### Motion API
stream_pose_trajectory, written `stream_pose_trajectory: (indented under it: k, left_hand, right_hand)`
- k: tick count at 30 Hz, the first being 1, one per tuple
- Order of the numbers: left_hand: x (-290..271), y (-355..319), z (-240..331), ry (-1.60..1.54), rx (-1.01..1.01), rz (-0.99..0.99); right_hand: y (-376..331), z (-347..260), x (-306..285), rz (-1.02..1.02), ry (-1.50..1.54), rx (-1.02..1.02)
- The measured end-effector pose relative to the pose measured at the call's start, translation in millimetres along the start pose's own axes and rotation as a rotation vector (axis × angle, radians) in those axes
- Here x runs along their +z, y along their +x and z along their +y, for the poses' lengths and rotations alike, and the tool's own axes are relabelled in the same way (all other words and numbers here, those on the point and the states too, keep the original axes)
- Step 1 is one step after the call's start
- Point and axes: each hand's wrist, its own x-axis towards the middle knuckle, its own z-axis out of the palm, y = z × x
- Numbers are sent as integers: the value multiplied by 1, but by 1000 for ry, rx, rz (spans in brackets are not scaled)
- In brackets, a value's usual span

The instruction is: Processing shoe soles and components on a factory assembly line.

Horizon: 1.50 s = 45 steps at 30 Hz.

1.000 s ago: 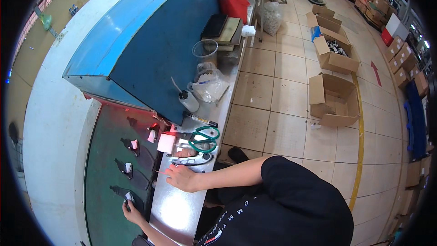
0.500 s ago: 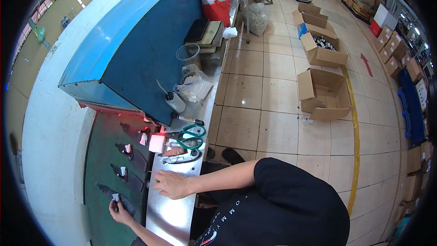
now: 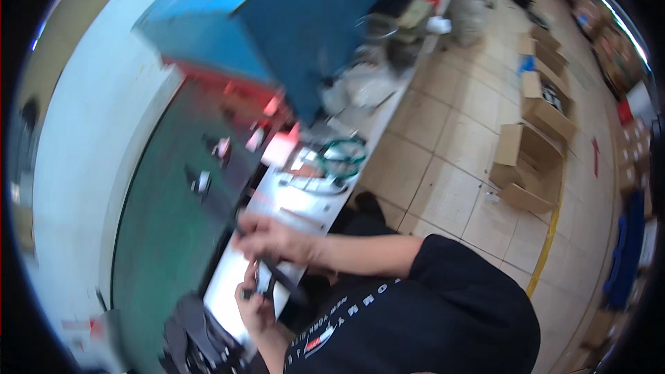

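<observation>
My left hand (image 3: 258, 308) is closed on a dark, strap-like piece (image 3: 282, 280) with a white patch, held above the near part of the metal bench (image 3: 232, 284). Just over it, my right hand (image 3: 277, 241) is bent toward the piece's upper end. Motion smears its fingers, so whether it grips anything is unclear. On the green belt (image 3: 159, 235) to the left lie similar dark pieces, one with a white patch (image 3: 201, 183) and another with a pinkish one (image 3: 221, 147).
Green-handled scissors (image 3: 343, 156) and a pink block (image 3: 280, 149) lie on the bench beyond my hands. A blue hood (image 3: 291, 41) covers the belt's far end. Dark grey pieces (image 3: 197, 329) are piled at lower left. An open carton (image 3: 530, 166) stands on the floor at right.
My left hand has come off the belt, moving right to the bench with the dark piece. My right hand has come close to it. The view has shifted, bringing the grey pile into sight.
</observation>
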Motion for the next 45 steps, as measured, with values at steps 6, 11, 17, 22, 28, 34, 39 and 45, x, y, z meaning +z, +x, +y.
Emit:
stream_pose_trajectory:
  k: [6, 11, 17, 22, 28, 34, 39, 45]
  left_hand:
    - [-9, 9, 1, 232, 71, 66]
    - [7, -5, 19, 73, 7, 125]
    - [-7, -22, 13, 15, 16, 126]
    - [-13, -21, 11, 20, 100, 69]
    - [-13, -24, 13, -22, 50, 61]
    - [-12, -25, 10, -9, 83, 46]
    - [-15, -25, 10, 5, 74, 42]
    - [-14, -26, 12, 43, 78, 41]
  right_hand:
    - [-29, -40, -13, 51, -402, 25]
    - [-56, -8, -9, 13, -745, 67]
    - [-60, 0, 20, -106, -1030, -71]
    - [-64, 1, 26, -135, -1151, -119]
    - [-64, 2, 26, -170, -1150, -127]
    - [-66, 6, 24, -168, -1124, -120]
    - [-67, 4, 27, -168, -1117, -92]
    - [-66, 3, 27, -188, -1150, -101]
